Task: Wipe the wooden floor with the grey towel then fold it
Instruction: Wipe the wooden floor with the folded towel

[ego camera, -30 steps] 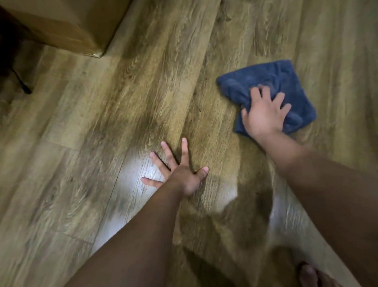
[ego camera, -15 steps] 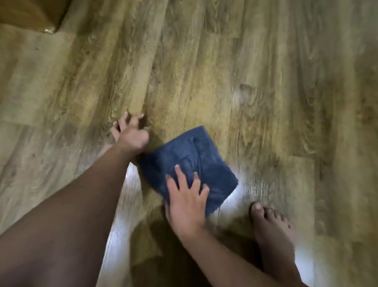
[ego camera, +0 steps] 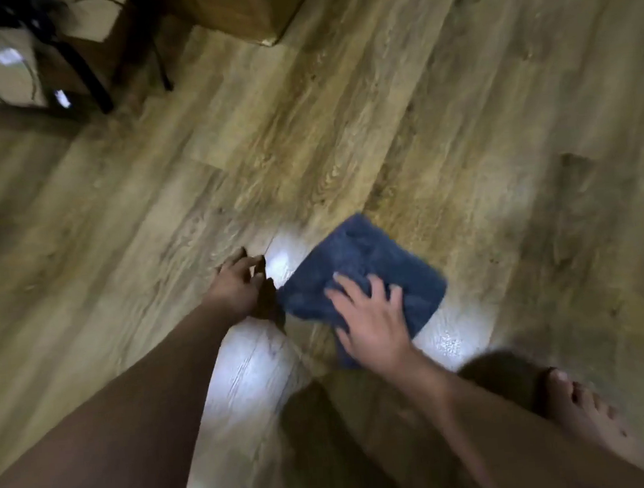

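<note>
The grey-blue towel (ego camera: 368, 263) lies folded in a rough square on the wooden floor (ego camera: 342, 126), in the middle of the view. My right hand (ego camera: 369, 321) presses flat on its near half with spread fingers. Just left of the towel my left hand (ego camera: 239, 285) rests on the floor planks on its fingertips, holding nothing. The near edge of the towel is hidden under my right palm.
A cardboard box (ego camera: 248, 7) stands at the top centre. Black furniture legs and cables (ego camera: 79, 66) crowd the top left corner. My bare foot (ego camera: 584, 412) is on the floor at the lower right. Bright light glare lies on the planks below the towel.
My right hand has dragged the towel from the far right toward me and my left hand. The left hand's fingers went from spread flat to propped on fingertips. The view has shifted.
</note>
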